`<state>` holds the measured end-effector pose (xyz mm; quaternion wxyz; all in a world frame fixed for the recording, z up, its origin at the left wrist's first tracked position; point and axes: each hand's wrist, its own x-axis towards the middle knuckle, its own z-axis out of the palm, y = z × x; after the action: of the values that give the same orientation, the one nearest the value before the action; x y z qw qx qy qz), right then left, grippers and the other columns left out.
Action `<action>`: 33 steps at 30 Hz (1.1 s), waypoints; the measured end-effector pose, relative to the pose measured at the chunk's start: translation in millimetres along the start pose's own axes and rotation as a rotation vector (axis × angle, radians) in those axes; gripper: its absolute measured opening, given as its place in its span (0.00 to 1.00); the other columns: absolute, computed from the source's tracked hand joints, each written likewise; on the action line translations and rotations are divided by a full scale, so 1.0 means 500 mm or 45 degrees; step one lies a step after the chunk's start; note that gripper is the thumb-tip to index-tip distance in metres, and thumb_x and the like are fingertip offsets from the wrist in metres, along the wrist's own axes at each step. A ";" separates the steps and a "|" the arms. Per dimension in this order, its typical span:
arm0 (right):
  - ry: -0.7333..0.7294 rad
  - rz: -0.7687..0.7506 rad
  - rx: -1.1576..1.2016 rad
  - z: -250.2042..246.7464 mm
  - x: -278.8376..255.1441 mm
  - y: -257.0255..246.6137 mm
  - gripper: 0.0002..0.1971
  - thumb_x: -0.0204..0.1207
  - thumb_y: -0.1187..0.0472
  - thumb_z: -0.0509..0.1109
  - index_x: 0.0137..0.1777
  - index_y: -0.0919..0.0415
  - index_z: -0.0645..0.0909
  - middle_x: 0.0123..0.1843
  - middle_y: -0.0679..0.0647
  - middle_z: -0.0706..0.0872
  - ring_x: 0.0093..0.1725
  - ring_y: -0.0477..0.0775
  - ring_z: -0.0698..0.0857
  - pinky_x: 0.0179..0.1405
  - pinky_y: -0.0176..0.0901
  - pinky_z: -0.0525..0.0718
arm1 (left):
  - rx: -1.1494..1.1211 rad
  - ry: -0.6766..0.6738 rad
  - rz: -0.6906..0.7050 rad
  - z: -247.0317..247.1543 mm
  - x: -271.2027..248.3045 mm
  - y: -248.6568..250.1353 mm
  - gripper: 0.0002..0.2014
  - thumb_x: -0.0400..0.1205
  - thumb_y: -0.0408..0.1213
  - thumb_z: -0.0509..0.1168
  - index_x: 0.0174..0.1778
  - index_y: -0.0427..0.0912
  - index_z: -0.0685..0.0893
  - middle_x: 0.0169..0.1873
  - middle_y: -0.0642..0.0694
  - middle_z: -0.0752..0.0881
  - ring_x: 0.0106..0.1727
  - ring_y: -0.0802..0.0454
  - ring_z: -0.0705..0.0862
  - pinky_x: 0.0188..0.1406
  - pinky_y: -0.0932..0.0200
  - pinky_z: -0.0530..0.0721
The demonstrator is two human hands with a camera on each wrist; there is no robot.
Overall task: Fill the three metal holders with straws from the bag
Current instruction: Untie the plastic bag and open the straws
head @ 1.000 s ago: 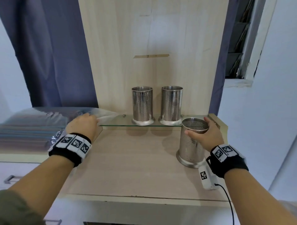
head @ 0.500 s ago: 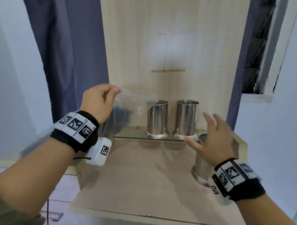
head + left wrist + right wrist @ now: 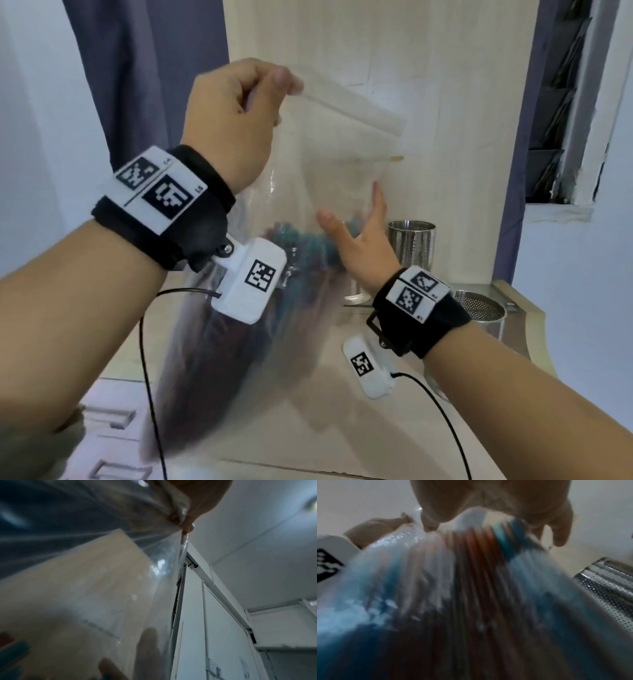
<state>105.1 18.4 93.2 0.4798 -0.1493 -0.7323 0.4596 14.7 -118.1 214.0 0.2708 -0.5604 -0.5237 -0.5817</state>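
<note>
bag (image 3: 342, 144): clear glossy plastic film, upper centre | holders (image 3: 412, 245): shiny perforated metal, right | shelf top (image 3: 376, 411): matt pale wood grain, bottom | curtain (image 3: 154, 68): matt blue cloth, upper left

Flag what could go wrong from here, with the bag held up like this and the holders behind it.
1. The left hand pinches the bag by one top corner only; the film could slip and the straws spill.
2. The bag hangs in front of the holder on the glass shelf; a swing might knock it.
3. The right hand reaches open-fingered while the lower holder stands close by its wrist and could be bumped.
</note>
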 end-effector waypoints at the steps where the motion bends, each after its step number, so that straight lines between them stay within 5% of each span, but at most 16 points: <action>1: 0.039 0.012 0.061 -0.002 0.001 0.000 0.59 0.61 0.29 0.73 0.86 0.49 0.46 0.82 0.58 0.68 0.75 0.48 0.75 0.77 0.47 0.67 | -0.025 0.007 -0.051 0.005 0.000 0.000 0.10 0.87 0.44 0.59 0.45 0.53 0.86 0.24 0.63 0.79 0.27 0.69 0.75 0.33 0.75 0.72; 4: 0.149 0.047 0.125 -0.026 0.006 0.000 0.37 0.71 0.40 0.76 0.76 0.57 0.72 0.64 0.55 0.87 0.59 0.49 0.88 0.64 0.53 0.85 | -0.147 0.044 -0.267 0.024 -0.011 -0.012 0.13 0.88 0.42 0.59 0.39 0.54 0.85 0.19 0.67 0.79 0.24 0.67 0.73 0.30 0.74 0.71; 6: 0.196 0.031 0.102 -0.051 0.012 0.004 0.18 0.79 0.52 0.72 0.67 0.55 0.81 0.59 0.54 0.89 0.54 0.47 0.90 0.60 0.48 0.87 | -0.256 0.045 -0.375 0.037 -0.025 -0.018 0.14 0.88 0.43 0.60 0.37 0.53 0.86 0.20 0.65 0.79 0.23 0.65 0.72 0.28 0.70 0.71; 9: 0.280 -0.089 0.070 -0.088 0.023 0.005 0.08 0.81 0.61 0.69 0.58 0.58 0.84 0.47 0.50 0.90 0.42 0.34 0.88 0.50 0.30 0.85 | -0.318 0.002 -0.392 0.054 -0.044 -0.011 0.13 0.88 0.43 0.60 0.40 0.51 0.86 0.20 0.66 0.80 0.23 0.66 0.73 0.27 0.73 0.71; 12: 0.327 -0.151 -0.057 -0.111 0.048 0.005 0.06 0.83 0.64 0.67 0.55 0.61 0.84 0.38 0.45 0.87 0.33 0.28 0.83 0.44 0.24 0.81 | -0.387 -0.058 -0.408 0.072 -0.055 0.004 0.14 0.87 0.44 0.60 0.40 0.50 0.87 0.22 0.59 0.80 0.23 0.64 0.74 0.24 0.71 0.72; 16: 0.283 -0.097 -0.176 -0.132 0.091 0.011 0.07 0.85 0.61 0.64 0.53 0.56 0.84 0.37 0.41 0.86 0.39 0.40 0.84 0.49 0.37 0.83 | -0.397 -0.172 -0.383 0.098 -0.058 0.027 0.14 0.88 0.44 0.60 0.42 0.49 0.88 0.26 0.53 0.85 0.23 0.57 0.77 0.26 0.63 0.81; 19: 0.340 -0.100 -0.236 -0.148 0.115 0.017 0.09 0.85 0.62 0.63 0.53 0.59 0.85 0.40 0.43 0.85 0.38 0.37 0.82 0.42 0.27 0.80 | -0.327 -0.297 -0.363 0.108 -0.050 0.037 0.16 0.88 0.46 0.59 0.42 0.49 0.90 0.29 0.53 0.89 0.29 0.53 0.85 0.37 0.54 0.87; 22: 0.406 -0.129 -0.268 -0.166 0.132 0.018 0.10 0.85 0.62 0.63 0.54 0.62 0.86 0.43 0.47 0.86 0.37 0.36 0.79 0.36 0.19 0.75 | -0.263 -0.383 -0.326 0.110 -0.037 0.039 0.20 0.88 0.47 0.58 0.44 0.38 0.91 0.33 0.51 0.91 0.31 0.46 0.89 0.39 0.53 0.89; 24: 0.385 -0.137 -0.294 -0.172 0.141 0.019 0.10 0.85 0.63 0.63 0.52 0.61 0.87 0.45 0.49 0.86 0.38 0.39 0.79 0.37 0.20 0.75 | -0.175 -0.454 -0.286 0.111 -0.031 0.036 0.18 0.87 0.49 0.59 0.45 0.44 0.91 0.36 0.43 0.92 0.35 0.41 0.90 0.39 0.55 0.88; 27: 0.397 -0.138 -0.313 -0.174 0.154 0.022 0.10 0.85 0.63 0.63 0.48 0.56 0.85 0.43 0.51 0.86 0.39 0.46 0.80 0.38 0.29 0.76 | -0.114 -0.563 -0.337 0.117 -0.030 0.028 0.17 0.85 0.52 0.61 0.45 0.43 0.89 0.37 0.43 0.91 0.36 0.45 0.91 0.42 0.51 0.90; 30: 0.365 -0.044 -0.282 -0.177 0.161 0.027 0.10 0.85 0.65 0.61 0.48 0.59 0.84 0.35 0.51 0.83 0.27 0.41 0.77 0.24 0.26 0.74 | -0.062 -0.603 -0.392 0.127 -0.039 0.017 0.17 0.80 0.55 0.68 0.41 0.42 0.86 0.33 0.47 0.90 0.28 0.57 0.88 0.36 0.58 0.89; 33: 0.278 0.061 -0.134 -0.178 0.165 0.039 0.13 0.86 0.66 0.59 0.42 0.58 0.82 0.40 0.56 0.84 0.29 0.47 0.81 0.27 0.31 0.81 | -0.013 -0.682 -0.476 0.140 -0.045 0.001 0.13 0.80 0.45 0.70 0.39 0.37 0.86 0.36 0.41 0.91 0.26 0.57 0.85 0.30 0.61 0.88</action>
<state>134.8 130.5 134.5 0.5371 -0.2409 -0.6951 0.4128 46.1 -60.2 180.9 0.0091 -0.5890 -0.6672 -0.4558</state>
